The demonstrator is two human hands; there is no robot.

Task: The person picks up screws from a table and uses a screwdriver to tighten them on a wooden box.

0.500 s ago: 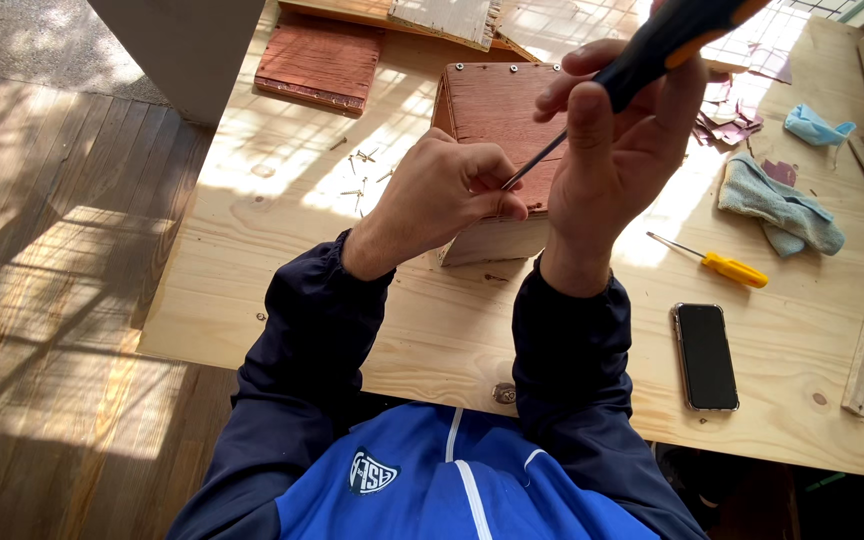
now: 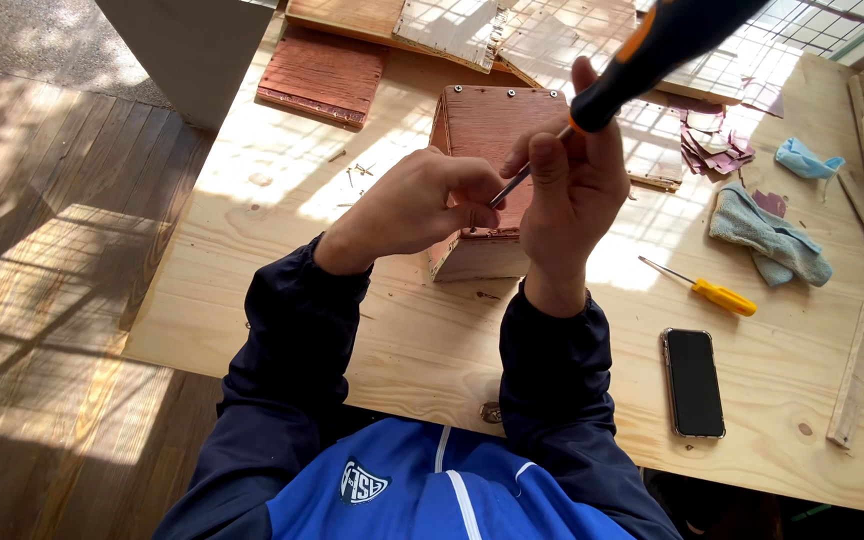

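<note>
your right hand (image 2: 574,190) is wrapped around a black-and-orange screwdriver (image 2: 652,50), its thin shaft angled down toward your left hand (image 2: 414,205). left hand is closed, fingertips pinching at the shaft tip; can't tell if a screw is in there. both hands hover over the red wooden box (image 2: 487,130), which sits mid table (image 2: 252,260) and is half hidden behind them. right of the box: a small yellow screwdriver (image 2: 709,290), a grey-blue cloth (image 2: 767,235), a black phone (image 2: 694,382) nearer you, a wood strip (image 2: 855,372). past the box on its right, reddish scraps (image 2: 712,145). left of the box, loose screws (image 2: 357,175) and a red slatted panel (image 2: 322,72) further out. a wire mesh panel (image 2: 552,35) lies behind the box.
</note>
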